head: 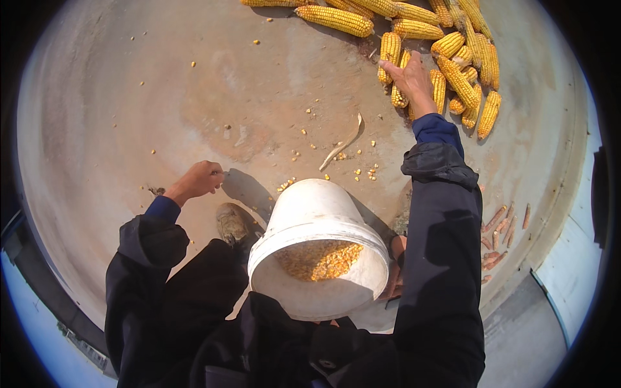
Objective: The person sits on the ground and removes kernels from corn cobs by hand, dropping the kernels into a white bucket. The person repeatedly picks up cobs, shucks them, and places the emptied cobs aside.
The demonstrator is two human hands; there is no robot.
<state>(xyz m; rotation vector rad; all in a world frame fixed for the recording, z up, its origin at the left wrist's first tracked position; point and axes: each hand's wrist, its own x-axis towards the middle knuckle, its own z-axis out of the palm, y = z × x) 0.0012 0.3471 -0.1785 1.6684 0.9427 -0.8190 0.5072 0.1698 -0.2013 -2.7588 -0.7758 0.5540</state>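
My right hand (411, 80) reaches over a pile of yellow corn ears (454, 80) at the upper right. Its thumb lies across one upright ear (389, 52), and another ear (400, 94) is partly under the palm; the fingers are spread apart. My left hand (201, 178) hovers at the left with curled fingers. A thin tip seems to jut from it, too small to identify. Between my legs a white plastic bucket (318, 206) leans with its mouth towards me. Loose corn kernels (320, 262) lie inside it.
More corn ears (335, 21) lie along the top edge. Stripped corncobs (504, 225) are scattered at the right. A dry husk strip (342, 145) and stray kernels (372, 172) lie on the concrete floor (160, 106). My left shoe (233, 220) is beside the bucket.
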